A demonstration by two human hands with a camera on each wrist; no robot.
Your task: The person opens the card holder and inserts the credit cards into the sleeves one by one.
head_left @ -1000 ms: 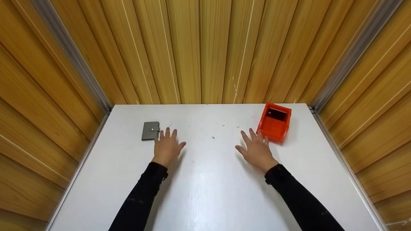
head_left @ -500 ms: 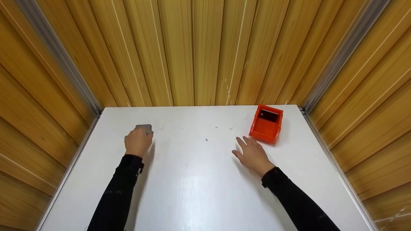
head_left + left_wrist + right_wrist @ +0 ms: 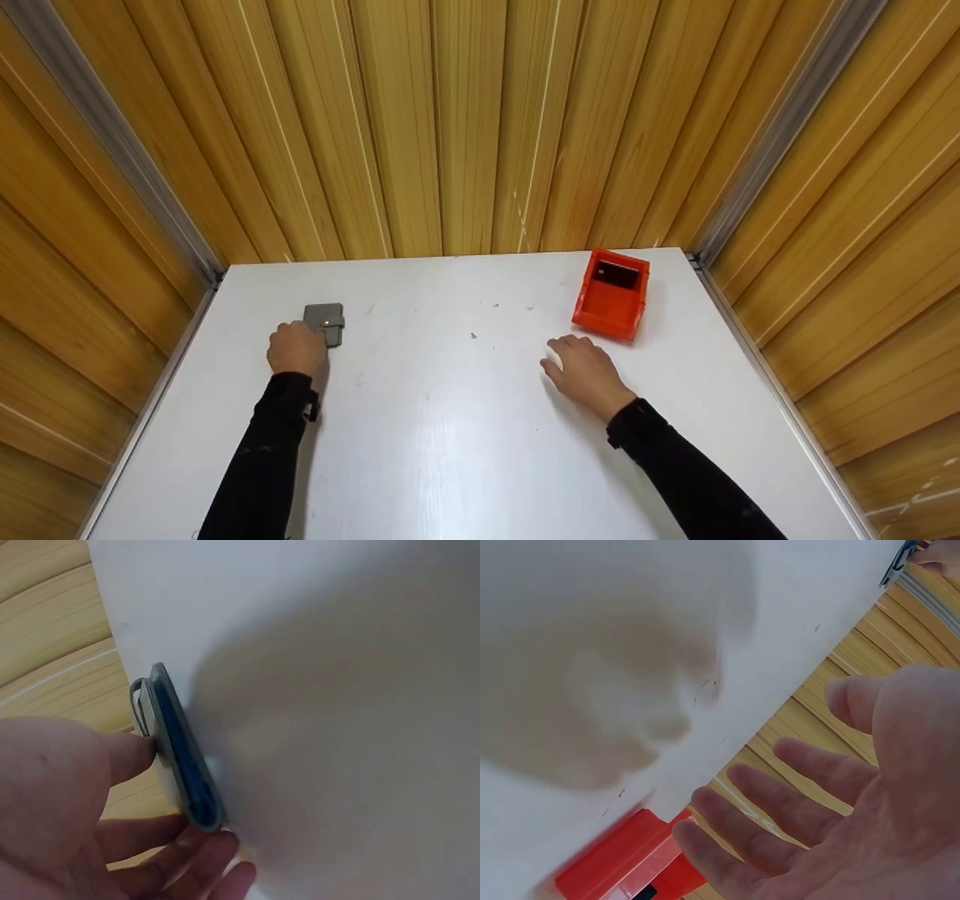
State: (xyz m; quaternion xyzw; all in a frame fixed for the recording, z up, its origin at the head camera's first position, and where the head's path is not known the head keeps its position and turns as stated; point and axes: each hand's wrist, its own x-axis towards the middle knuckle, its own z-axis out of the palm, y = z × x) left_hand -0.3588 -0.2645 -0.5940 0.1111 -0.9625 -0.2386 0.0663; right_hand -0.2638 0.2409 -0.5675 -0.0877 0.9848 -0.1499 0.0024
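Observation:
A small grey wallet [image 3: 322,316] with a snap strap lies at the left of the white table. My left hand [image 3: 295,349] holds it by its near left side and covers that corner. In the left wrist view the wallet [image 3: 174,742] appears edge-on with blue inside; the thumb presses its strap face and the fingers curl under its lower end. On the right, my right hand [image 3: 589,375] hovers with relaxed, slightly bent fingers and holds nothing. Just beyond its fingertips sits an open red plastic box [image 3: 609,309], its far end dark inside.
The white table [image 3: 450,435] carries a few small dark marks near its middle. Yellow wood-look panels [image 3: 465,135] rise behind it and at both sides, with grey metal strips [image 3: 757,142] at the corners.
My left hand has moved left from beside the wallet, passed over it, and now grips its left side. My right hand stays near the red box, its fingers more bent. The view has shifted slightly.

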